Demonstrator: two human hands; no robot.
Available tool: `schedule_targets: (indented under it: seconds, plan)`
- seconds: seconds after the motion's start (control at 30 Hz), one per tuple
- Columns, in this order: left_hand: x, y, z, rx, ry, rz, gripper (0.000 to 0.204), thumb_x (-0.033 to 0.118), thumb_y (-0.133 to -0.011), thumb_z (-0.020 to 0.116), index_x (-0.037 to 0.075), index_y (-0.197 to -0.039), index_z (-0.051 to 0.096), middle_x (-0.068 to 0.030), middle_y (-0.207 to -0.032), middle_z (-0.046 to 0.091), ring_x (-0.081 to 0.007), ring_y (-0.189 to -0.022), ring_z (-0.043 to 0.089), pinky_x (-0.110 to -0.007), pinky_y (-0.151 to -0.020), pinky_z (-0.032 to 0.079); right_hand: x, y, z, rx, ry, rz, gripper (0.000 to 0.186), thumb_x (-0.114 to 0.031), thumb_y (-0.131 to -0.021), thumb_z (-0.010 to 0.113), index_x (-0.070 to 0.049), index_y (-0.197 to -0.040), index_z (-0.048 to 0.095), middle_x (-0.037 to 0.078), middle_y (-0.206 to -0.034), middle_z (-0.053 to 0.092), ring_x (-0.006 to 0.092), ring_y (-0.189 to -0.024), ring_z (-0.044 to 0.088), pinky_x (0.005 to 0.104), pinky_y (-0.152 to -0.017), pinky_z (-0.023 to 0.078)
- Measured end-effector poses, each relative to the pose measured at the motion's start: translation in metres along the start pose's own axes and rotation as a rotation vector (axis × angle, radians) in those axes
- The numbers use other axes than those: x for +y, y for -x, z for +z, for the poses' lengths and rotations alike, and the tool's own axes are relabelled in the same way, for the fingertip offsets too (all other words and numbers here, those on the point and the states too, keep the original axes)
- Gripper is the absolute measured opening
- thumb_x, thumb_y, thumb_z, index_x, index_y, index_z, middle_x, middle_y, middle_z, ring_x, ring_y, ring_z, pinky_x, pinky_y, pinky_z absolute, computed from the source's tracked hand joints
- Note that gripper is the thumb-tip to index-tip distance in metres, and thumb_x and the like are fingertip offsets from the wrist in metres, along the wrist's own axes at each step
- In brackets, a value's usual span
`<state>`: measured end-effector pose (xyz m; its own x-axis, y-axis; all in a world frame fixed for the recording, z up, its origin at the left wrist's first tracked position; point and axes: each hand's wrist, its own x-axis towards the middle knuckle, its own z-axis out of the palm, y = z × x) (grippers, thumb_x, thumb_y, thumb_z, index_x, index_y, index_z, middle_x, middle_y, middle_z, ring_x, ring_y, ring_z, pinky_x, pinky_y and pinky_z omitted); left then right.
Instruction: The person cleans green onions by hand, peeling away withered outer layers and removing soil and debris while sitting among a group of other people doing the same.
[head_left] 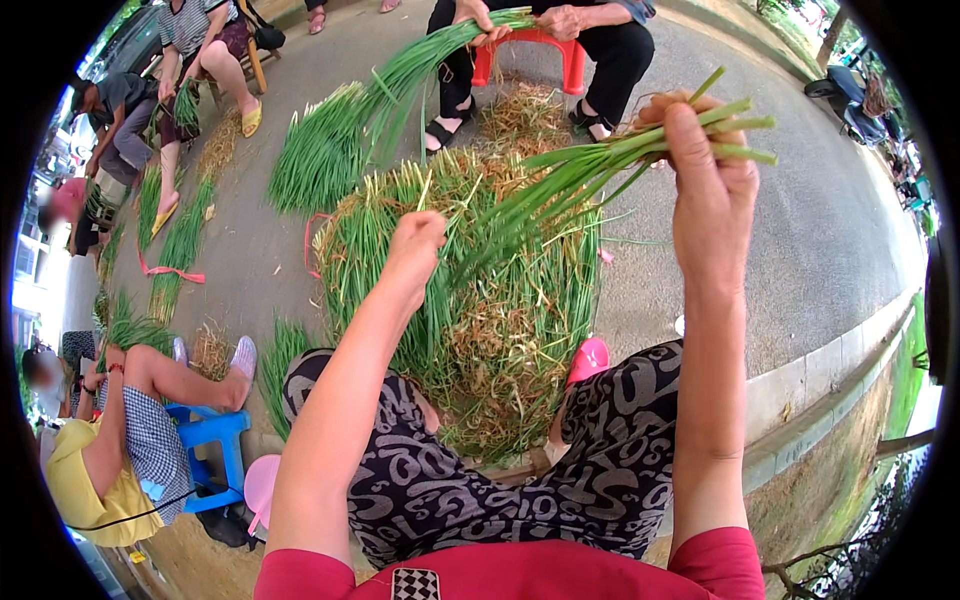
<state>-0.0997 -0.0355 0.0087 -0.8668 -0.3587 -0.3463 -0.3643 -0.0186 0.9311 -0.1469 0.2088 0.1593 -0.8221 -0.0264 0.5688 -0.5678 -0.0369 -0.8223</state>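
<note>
My right hand (700, 180) is closed round a small bunch of garlic chives (590, 165), raised over the right side of the pile. Their pale cut ends stick out to the right, and the green leaves hang down to the left. My left hand (415, 250) is closed in a pinch above the middle of the pile. Pale stalks show right beside its fingers, but whether it grips one is hidden. Below both hands, a broad pile of garlic chives (375, 290) spreads between my feet, with dry brown leaves (500, 340) strewn over its near part.
Opposite me, a person's hands (565, 22) hold a long bunch over a red stool (530, 50). A neat green bundle (320, 150) lies left of them. More people sit at left, one on a blue stool (215, 440). A kerb (820, 375) runs along the right.
</note>
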Motion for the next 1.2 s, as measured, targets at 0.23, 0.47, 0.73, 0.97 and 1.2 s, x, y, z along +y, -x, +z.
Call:
schedule_targets:
  seconds: [0.23, 0.47, 0.73, 0.97, 1.2]
  plan:
    - [0.015, 0.053, 0.005, -0.875, 0.417, -0.282, 0.072, 0.067, -0.086, 0.041, 0.004, -0.12, 0.052, -0.0081, -0.101, 0.062, -0.0158, -0.094, 0.06, -0.03, -0.082, 0.049, 0.022, 0.061, 0.035, -0.221, 0.085, -0.308, 0.027, -0.003, -0.074, 0.068, -0.007, -0.101, 0.065, 0.01, -0.1, 0.057, 0.0183, -0.092, 0.06, 0.0288, -0.074, 0.053]
    - [0.028, 0.058, 0.001, -0.682, 0.902, -0.162, 0.042, 0.031, -0.095, 0.05, 0.002, -0.125, 0.048, -0.0075, -0.107, 0.061, -0.0184, -0.1, 0.058, -0.032, -0.091, 0.047, 0.031, 0.107, 0.059, -0.732, 0.509, -0.707, 0.036, -0.011, -0.069, 0.059, -0.011, -0.104, 0.062, 0.011, -0.113, 0.053, 0.0273, -0.11, 0.053, 0.0398, -0.093, 0.044]
    - [0.028, 0.044, -0.017, -0.381, 0.876, -0.09, 0.036, 0.008, -0.09, 0.057, 0.013, -0.124, 0.05, -0.0059, -0.1, 0.063, -0.0191, -0.09, 0.062, -0.036, -0.076, 0.055, 0.038, 0.098, 0.038, -0.661, 0.535, -0.153, 0.035, -0.006, -0.079, 0.056, -0.005, -0.115, 0.056, 0.016, -0.121, 0.053, 0.0325, -0.113, 0.052, 0.0389, -0.093, 0.042]
    - [0.03, 0.045, -0.009, -0.337, 0.816, -0.023, 0.042, 0.009, -0.09, 0.059, 0.014, -0.129, 0.045, -0.0064, -0.102, 0.061, -0.02, -0.091, 0.062, -0.035, -0.076, 0.055, 0.052, 0.127, 0.05, -0.716, -0.073, 0.68, 0.065, -0.035, -0.088, 0.062, 0.008, -0.129, 0.037, 0.024, -0.116, 0.055, 0.0261, -0.103, 0.058, 0.0331, -0.086, 0.049]
    - [0.028, 0.042, -0.003, -0.262, 0.792, 0.031, 0.038, 0.01, -0.089, 0.061, 0.013, -0.124, 0.046, -0.0067, -0.105, 0.06, -0.0197, -0.092, 0.061, -0.035, -0.076, 0.053, 0.06, 0.14, 0.073, -0.755, -0.139, 0.798, 0.032, -0.017, -0.094, 0.049, 0.001, -0.12, 0.042, 0.007, -0.083, 0.057, 0.0117, -0.066, 0.057, 0.0268, -0.055, 0.047]
